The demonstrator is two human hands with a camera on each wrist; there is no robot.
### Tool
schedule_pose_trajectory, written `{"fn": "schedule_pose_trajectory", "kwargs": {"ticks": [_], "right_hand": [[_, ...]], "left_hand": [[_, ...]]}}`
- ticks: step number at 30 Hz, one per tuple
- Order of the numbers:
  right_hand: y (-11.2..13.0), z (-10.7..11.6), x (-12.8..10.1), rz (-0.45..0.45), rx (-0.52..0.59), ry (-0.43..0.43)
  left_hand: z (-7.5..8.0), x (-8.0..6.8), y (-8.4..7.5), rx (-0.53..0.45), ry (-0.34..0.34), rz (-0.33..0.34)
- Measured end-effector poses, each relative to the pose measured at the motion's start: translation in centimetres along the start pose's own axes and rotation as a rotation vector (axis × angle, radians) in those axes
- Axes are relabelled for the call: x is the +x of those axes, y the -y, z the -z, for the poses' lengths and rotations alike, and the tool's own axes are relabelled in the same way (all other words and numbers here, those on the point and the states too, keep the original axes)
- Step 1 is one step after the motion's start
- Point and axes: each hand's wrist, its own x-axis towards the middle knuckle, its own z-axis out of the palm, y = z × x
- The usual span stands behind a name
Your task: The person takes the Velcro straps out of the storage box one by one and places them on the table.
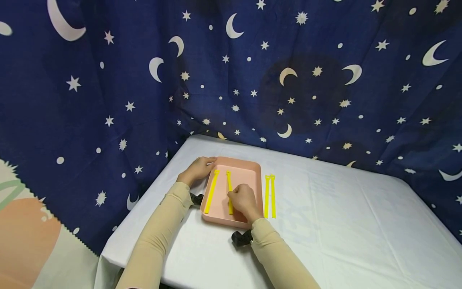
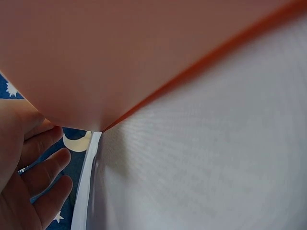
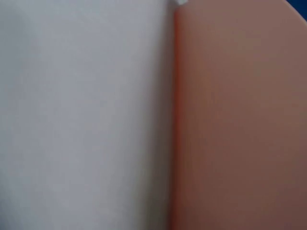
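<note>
Your left hand rests, fingers relaxed, on the far left corner of the pink tray on the white table; keep it steady; your right hand pinches the second yellow strap inside; lay it flat beside the first strap; two more straps wait right of the tray.

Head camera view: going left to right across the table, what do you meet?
Left hand → first yellow strip in the pink tray → right hand on the second strip → two yellow strips on the white cloth.
</note>
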Motion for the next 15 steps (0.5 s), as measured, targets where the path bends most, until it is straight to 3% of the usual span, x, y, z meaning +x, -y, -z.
{"fn": "schedule_pose_trajectory", "kwargs": {"ticks": [11,15], "right_hand": [[-0.7,1.7,0.6,0.014,0.095,-0.03],[-0.9,2.1,0.6,0.018,0.067,-0.05]], "left_hand": [[0.1,-0.1,-0.1,0.03,-0.004,-0.03],[0.1,-0.1,-0.2,0.027,-0.001,-0.033]]}}
